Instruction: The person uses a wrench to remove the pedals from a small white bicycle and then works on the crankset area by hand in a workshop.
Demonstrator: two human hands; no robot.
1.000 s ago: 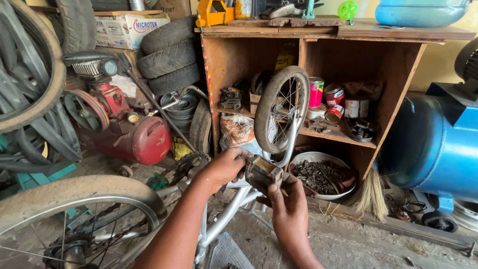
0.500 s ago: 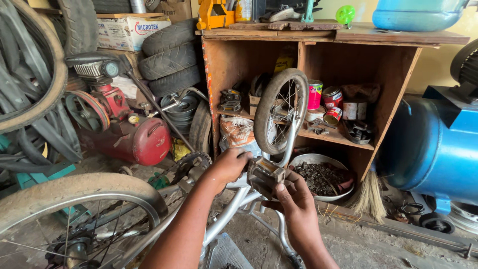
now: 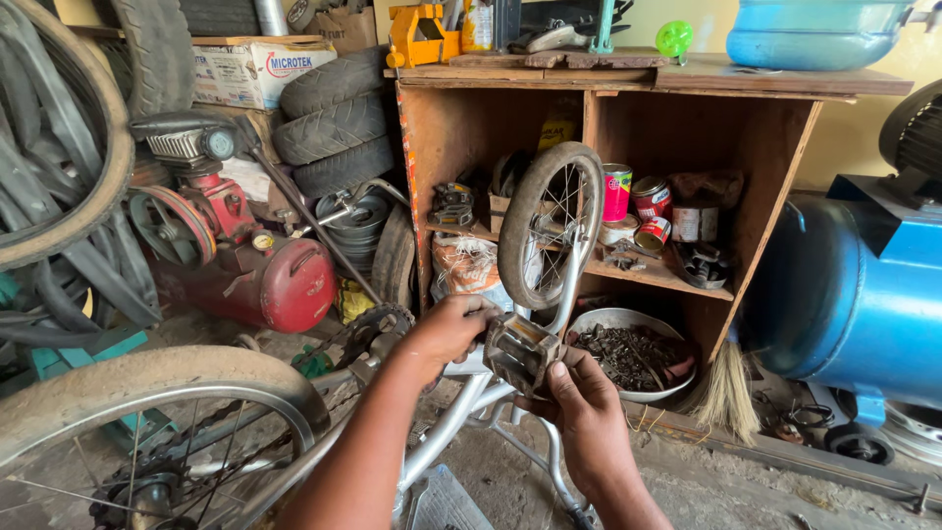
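- Pedal (image 3: 523, 350) of an upturned bicycle sits just below the middle of the frame, held between two bare hands.
- Far left: a big dusty wheel (image 3: 147, 393) fills the lower left corner, with loose tyres (image 3: 59, 147) hanging above it in the upper left.
- Left of centre: a red air tank (image 3: 285, 285) with a pump on top lies on the floor, and black tyres (image 3: 329, 123) are stacked behind it.
- Left hand (image 3: 446, 329) comes in from the lower middle; its fingers are curled shut on the left side of the pedal, near the chainring (image 3: 383, 324).
- Silver frame (image 3: 461, 422) runs from lower left up to the pedal.
- Right hand (image 3: 584, 412) is just right of and below the pedal, fingers wrapped onto its right end, clamped on it.
- Small wheel (image 3: 549, 226) stands upright just above the pedal, in front of a wooden shelf (image 3: 785, 147).
- Right of centre: tins (image 3: 648, 201) sit on the shelf board, and a metal bowl (image 3: 638, 322) of dark scrap sits below.
- Far right: a blue tank (image 3: 854, 304) fills the right edge.
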